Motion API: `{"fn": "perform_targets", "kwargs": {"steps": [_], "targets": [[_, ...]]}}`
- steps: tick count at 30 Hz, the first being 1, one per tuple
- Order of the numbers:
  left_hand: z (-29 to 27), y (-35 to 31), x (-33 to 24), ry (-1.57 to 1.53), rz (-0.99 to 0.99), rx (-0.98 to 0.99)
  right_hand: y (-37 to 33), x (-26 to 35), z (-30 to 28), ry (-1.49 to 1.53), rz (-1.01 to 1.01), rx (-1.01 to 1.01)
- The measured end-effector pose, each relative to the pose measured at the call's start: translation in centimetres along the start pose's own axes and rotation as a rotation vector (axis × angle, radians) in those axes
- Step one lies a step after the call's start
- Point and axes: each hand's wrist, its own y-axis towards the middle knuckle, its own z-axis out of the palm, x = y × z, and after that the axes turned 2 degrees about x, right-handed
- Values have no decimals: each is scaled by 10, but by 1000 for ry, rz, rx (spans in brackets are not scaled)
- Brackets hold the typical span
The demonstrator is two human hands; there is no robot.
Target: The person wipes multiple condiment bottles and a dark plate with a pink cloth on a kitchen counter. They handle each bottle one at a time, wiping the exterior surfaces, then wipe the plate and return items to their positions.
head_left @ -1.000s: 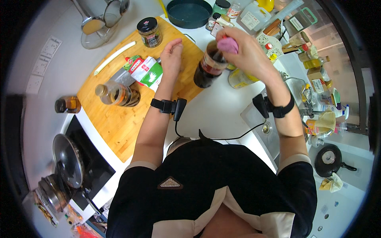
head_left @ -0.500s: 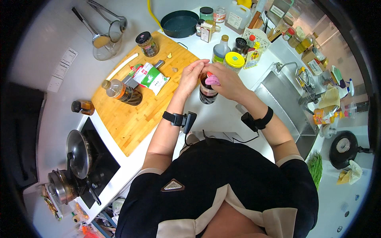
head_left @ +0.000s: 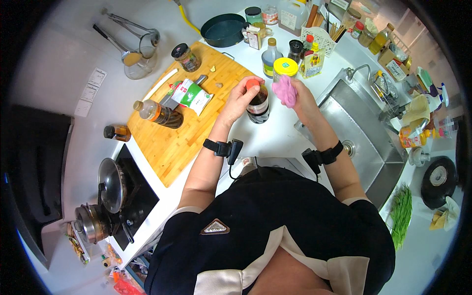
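Observation:
A dark sauce bottle [head_left: 258,112] with a red cap stands upright on the white counter, right of the cutting board. My left hand [head_left: 239,101] is closed round its top, with fingers at the red cap. Just to the right, my right hand [head_left: 305,102] grips a crumpled pink cloth [head_left: 284,92], held apart from the bottle. Behind the cloth is a yellow-lidded jar [head_left: 285,67], partly covered by it. Nearby stands a bottle of dark liquid with a tan cap [head_left: 270,60].
The wooden cutting board [head_left: 169,162] carries a second dark bottle [head_left: 160,115], a white-green packet [head_left: 191,97], a knife partly under it, and a jar [head_left: 186,57]. A steel sink [head_left: 354,142] lies right, a stove with lidded pan [head_left: 112,184] left, a dark round pan [head_left: 222,30] behind.
My right hand has moved off the bottle's top to the right, taking the pink cloth along. My left hand stays at the cap, now in plain sight. The view has shifted slightly.

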Motion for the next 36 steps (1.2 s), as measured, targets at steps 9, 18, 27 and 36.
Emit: {"fn": "perform_targets", "kwargs": {"steps": [9,18,27,36], "targets": [[4,1,25,68,14,-30,-1,-22,56,-1099,-963,124],[4,3,25,196,182,-83,0,-12,61,-1458,-945,245],[4,4,29,348,207,-124,-6,-12,38,-530,-345,-376],[-3,6,28,402,216,-66,-3,-101,43,-791,-777,-275]]}}
